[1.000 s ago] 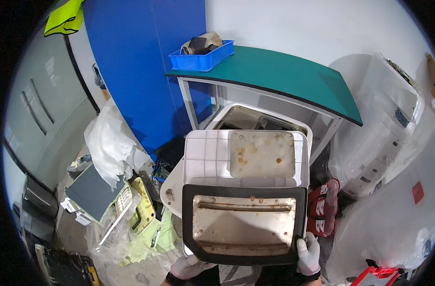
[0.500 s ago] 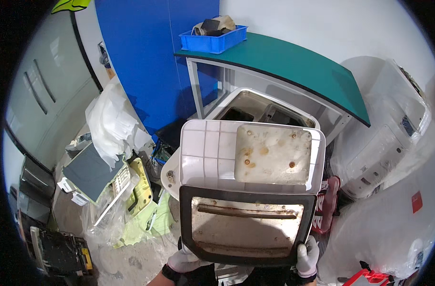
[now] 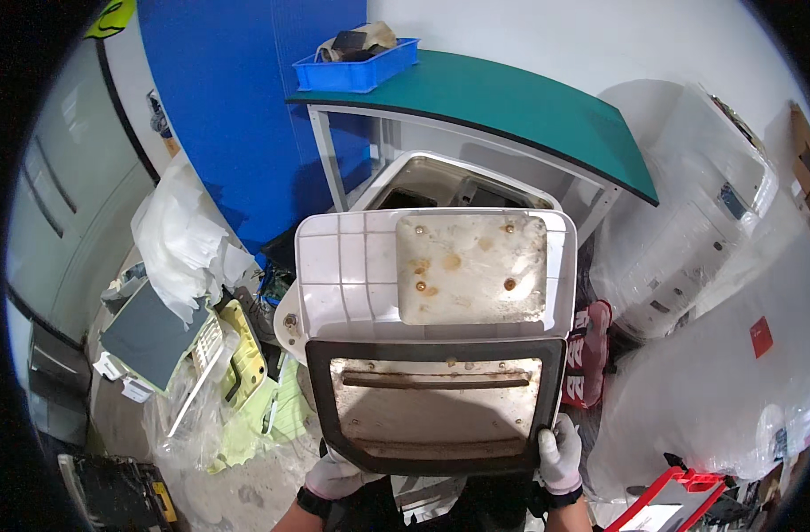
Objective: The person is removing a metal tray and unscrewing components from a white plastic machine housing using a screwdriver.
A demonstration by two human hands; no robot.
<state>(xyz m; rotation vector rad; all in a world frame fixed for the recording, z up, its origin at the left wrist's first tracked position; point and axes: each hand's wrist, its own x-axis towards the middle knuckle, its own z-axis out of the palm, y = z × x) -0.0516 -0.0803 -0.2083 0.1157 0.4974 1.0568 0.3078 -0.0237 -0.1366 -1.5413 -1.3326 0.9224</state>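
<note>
In front of me is a large white plastic cover (image 3: pixel 360 257) with a ribbed inner face and a stained metal plate (image 3: pixel 471 270) bolted to it. Its near part is a metal panel (image 3: pixel 436 412) framed by a thick black rim, with two rusty bars across it. In a white glove, my left hand (image 3: pixel 338 474) is closed on the lower left corner of the rim. My gloved right hand (image 3: pixel 560 454) grips the lower right edge, thumb on top; its other fingers are partly hidden behind. The cover's underside is out of sight.
Behind the cover stands a white tub-like housing (image 3: pixel 547 197) below a green-topped table (image 3: pixel 502 106) bearing a blue bin (image 3: pixel 356 73). Plastic-wrapped white units (image 3: pixel 706 408) crowd the right, near a red-edged item (image 3: pixel 675 496). Scrap panels (image 3: pixel 152 332) and film (image 3: pixel 187 239) lie left.
The whole view has shifted, with surroundings and cover both moving left and slightly up in the picture. Both hands keep their hold on the cover.
</note>
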